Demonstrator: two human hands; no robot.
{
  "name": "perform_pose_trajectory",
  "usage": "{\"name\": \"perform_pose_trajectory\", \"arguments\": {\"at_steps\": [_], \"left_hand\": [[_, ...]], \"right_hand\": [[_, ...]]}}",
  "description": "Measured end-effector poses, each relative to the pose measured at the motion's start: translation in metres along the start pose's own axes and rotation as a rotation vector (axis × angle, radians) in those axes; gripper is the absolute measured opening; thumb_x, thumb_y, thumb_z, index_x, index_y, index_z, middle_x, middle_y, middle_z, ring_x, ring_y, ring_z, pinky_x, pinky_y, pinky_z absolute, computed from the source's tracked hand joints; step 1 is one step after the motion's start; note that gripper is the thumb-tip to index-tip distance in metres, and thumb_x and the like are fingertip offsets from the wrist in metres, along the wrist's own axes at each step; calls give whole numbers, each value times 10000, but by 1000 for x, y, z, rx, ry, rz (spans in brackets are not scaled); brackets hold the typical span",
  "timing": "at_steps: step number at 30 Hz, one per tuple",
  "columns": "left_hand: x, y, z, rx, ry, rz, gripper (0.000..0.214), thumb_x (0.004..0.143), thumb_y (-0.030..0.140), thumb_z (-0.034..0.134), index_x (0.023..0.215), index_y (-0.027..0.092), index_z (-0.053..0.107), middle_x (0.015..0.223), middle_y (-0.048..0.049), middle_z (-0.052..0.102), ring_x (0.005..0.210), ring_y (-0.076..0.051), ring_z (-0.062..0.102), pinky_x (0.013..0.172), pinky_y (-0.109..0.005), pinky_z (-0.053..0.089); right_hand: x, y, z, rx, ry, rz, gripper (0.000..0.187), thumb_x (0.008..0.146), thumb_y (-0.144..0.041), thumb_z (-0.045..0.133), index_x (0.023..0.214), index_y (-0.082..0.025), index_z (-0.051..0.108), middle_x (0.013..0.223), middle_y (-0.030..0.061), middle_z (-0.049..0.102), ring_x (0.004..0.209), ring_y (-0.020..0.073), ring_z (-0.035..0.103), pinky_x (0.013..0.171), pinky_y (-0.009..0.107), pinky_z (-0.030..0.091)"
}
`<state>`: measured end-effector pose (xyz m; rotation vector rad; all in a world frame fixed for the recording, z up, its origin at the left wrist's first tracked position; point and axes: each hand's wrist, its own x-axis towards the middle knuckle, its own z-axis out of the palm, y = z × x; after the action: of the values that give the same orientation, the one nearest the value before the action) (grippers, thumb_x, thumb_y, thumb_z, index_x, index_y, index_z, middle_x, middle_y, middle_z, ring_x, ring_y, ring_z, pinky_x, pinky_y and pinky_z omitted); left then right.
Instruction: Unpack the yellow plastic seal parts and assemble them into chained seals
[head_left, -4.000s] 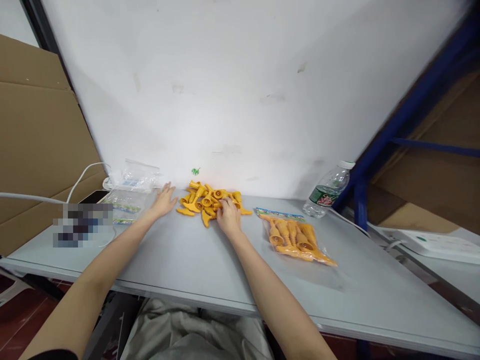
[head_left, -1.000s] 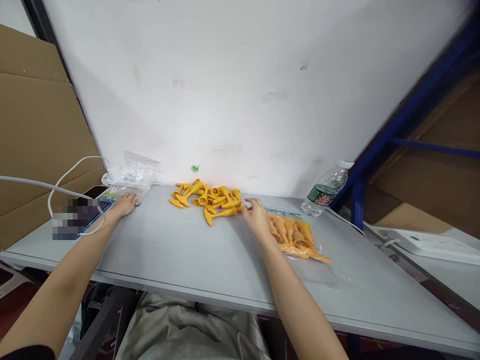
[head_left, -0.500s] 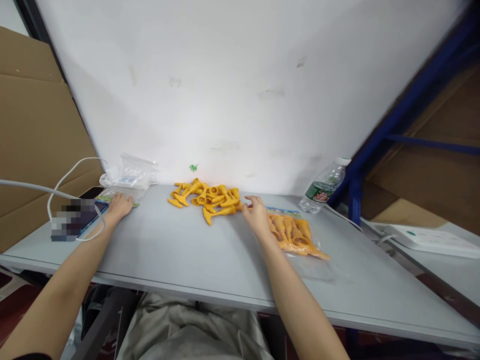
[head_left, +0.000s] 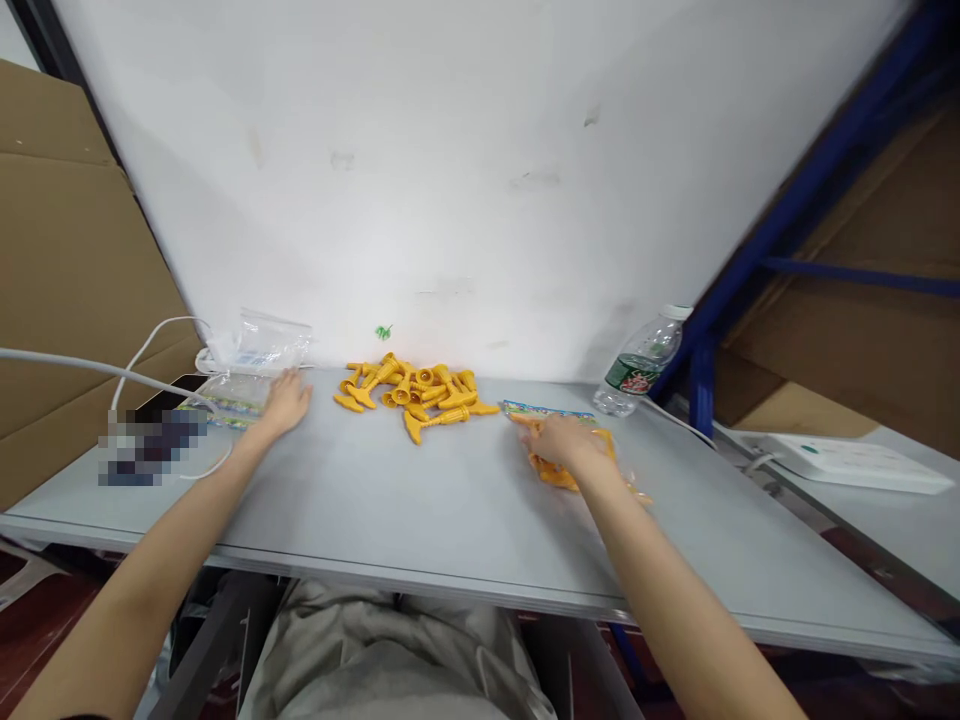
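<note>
Right grip (head_left: 556, 438) lies over bagged yellow pieces (head_left: 555, 474)

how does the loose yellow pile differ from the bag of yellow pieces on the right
The pile lies bare on the table; the bag wraps its pieces in clear plastic with a colourful strip.
The pile is uncovered by either hand; the bag is partly hidden by the right hand.
Both contain yellow pieces.

The pieces (head_left: 403, 385) are yellow, the bag header (head_left: 551, 412) multicoloured, the table (head_left: 375, 490) grey, the wall (head_left: 450, 150) white.
</note>
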<state>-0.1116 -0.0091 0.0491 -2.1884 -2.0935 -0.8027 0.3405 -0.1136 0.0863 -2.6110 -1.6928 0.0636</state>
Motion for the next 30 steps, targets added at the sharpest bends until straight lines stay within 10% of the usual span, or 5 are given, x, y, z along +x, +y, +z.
{"name": "perform_pose_trajectory", "arguments": {"at_steps": [6, 12, 18, 30], "left_hand": [[-13, 101, 28, -505, 6, 254, 413, 929, 406, 458, 1239, 187, 622, 1434, -122, 556, 1423, -269, 403, 1206, -462, 269], [-12, 171, 44, -856, 43, 172, 266, 885, 270, 562, 1119, 200, 668, 1264, -108, 669, 1264, -246, 562, 1148, -438, 368], [-26, 177, 70, -843, 55, 217, 225, 887, 205, 523, 1052, 185, 674, 1178, -116, 689, 1179, -248, 615, 1092, -447, 432], [-49, 171, 76, -487, -66, 594, 405, 871, 361, 611, 1256, 236, 637, 1458, -113, 536, 1426, -294, 402, 1221, -605, 144]], "right_hand": [[2, -10, 10, -201, 20, -170, 456, 826, -113, 525, 1258, 8, 604, 1187, 310, 630, 1177, 374, 590, 930, 448, 454], [9, 0, 9, -194, 5, -307, 608, 779, -59, 543, 1384, -24, 492, 1343, 269, 554, 1303, 340, 493, 1010, 397, 410], [13, 18, 6, -147, -28, -274, 665, 817, -323, 577, 1425, -83, 450, 1389, 243, 528, 1288, 380, 496, 955, 430, 443], [11, 4, 16, -167, 190, -425, 550, 835, -147, 504, 1383, -114, 477, 1257, 211, 613, 1175, 339, 531, 878, 410, 415]]}}
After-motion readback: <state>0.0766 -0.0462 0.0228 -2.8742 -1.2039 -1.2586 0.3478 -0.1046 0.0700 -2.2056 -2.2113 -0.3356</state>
